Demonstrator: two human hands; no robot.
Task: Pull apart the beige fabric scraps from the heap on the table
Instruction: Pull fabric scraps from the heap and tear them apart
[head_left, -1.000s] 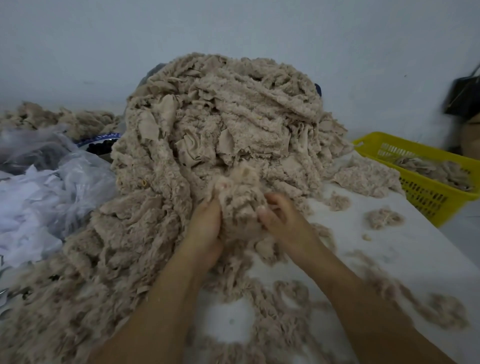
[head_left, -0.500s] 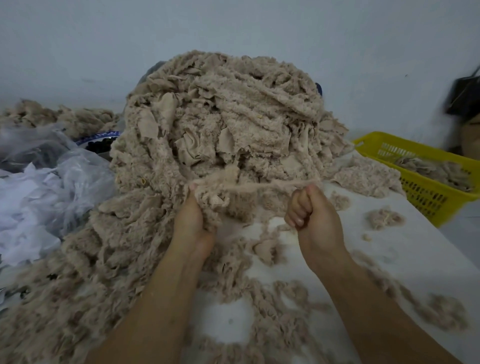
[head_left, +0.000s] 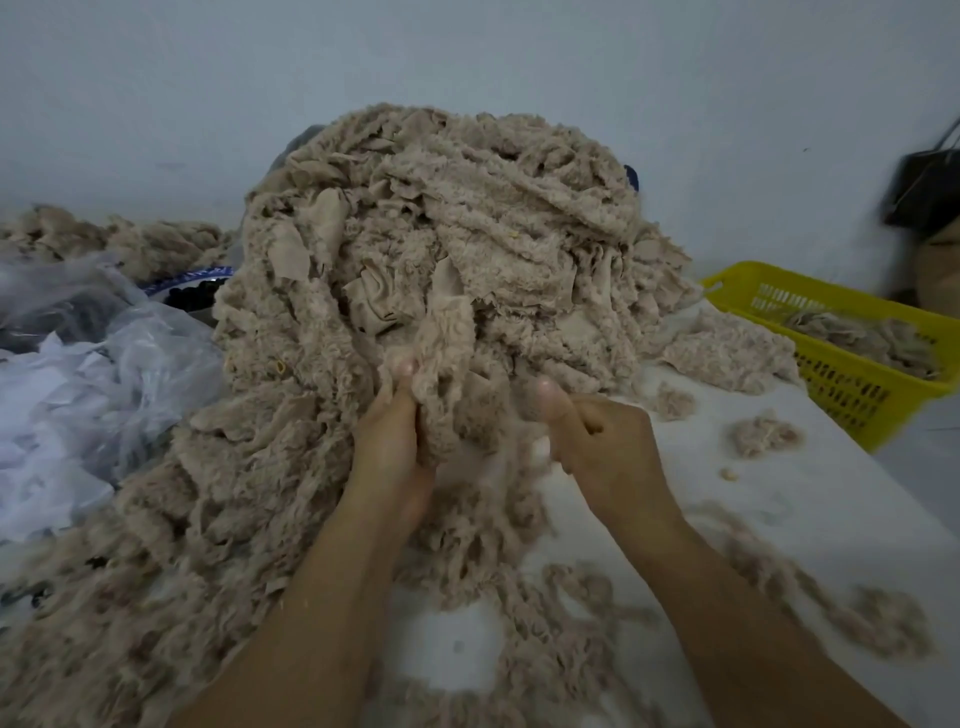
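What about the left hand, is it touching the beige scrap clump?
Touching. The head view shows the left hand gripping the beige scrap clump, thumb pressed into it with no gap.

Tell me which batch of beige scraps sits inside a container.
The small batch in the yellow basket at right; the big heap and far-left pile lie loose.

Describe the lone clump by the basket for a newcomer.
Start at the yellow basket on the right. Left of its near corner, on the white table, lies a small beige clump. Roundish and isolated, it touches neither heap nor basket.
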